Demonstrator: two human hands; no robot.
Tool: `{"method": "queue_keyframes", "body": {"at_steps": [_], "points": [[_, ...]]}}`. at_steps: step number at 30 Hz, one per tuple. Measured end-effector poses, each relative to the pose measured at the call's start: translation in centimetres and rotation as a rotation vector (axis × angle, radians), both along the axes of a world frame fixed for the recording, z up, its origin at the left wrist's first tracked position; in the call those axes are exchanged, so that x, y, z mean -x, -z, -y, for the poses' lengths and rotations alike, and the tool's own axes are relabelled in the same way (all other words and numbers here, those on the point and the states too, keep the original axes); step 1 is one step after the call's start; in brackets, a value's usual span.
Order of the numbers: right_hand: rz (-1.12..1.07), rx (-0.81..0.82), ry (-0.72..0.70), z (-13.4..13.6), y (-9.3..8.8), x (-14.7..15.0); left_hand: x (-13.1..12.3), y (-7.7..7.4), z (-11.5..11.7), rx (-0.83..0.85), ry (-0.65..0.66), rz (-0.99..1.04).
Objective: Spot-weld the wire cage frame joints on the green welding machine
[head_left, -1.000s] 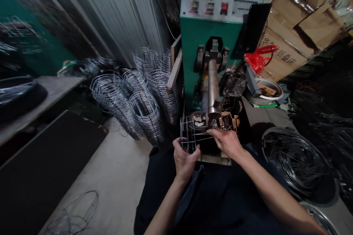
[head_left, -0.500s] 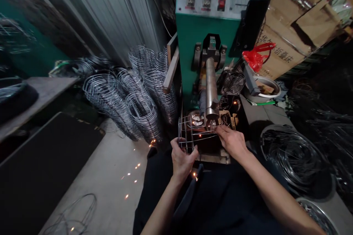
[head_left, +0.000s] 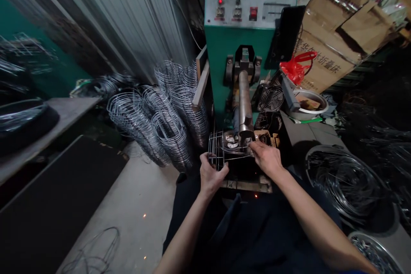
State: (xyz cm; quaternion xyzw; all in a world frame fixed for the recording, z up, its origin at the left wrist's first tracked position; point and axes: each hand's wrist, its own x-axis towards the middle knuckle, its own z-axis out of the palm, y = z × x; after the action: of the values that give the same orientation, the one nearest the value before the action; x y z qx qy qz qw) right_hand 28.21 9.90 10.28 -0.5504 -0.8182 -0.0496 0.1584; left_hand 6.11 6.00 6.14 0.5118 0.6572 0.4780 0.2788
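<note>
Left fingers: your left hand (head_left: 212,175) is closed on the wire frame (head_left: 224,150), thumb to the right.
Right fingers: your right hand (head_left: 268,158) is bent in by the frame's other end; I can't tell if they pinch a wire.
Wire frame: between your hands, its right part near the metal bar's (head_left: 244,105) tip.
Step now: looks like you're lining it up there.
Next move: seems to need still hands, fingertips clear of the tip.
Sparks (head_left: 144,215): down and left of your left fingers.
Wire stacks (head_left: 171,139): left of them.
Green machine (head_left: 221,55): past your fingers.
</note>
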Motion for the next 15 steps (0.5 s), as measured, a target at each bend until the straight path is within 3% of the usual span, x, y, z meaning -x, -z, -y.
{"method": "queue_keyframes", "body": {"at_steps": [10,13,15], "points": [[-0.07,-0.042,0.025,-0.3,0.0,0.6,0.0,0.4,-1.1,-0.039,0.019,0.002],[-0.271,-0.082,-0.039,1.2,-0.8,-1.0,0.1,0.1,-0.4,-0.042,-0.01,-0.006],[-0.441,-0.117,0.02,2.6,-0.8,-3.6,0.4,0.1,1.1,-0.011,-0.011,0.051]]}}
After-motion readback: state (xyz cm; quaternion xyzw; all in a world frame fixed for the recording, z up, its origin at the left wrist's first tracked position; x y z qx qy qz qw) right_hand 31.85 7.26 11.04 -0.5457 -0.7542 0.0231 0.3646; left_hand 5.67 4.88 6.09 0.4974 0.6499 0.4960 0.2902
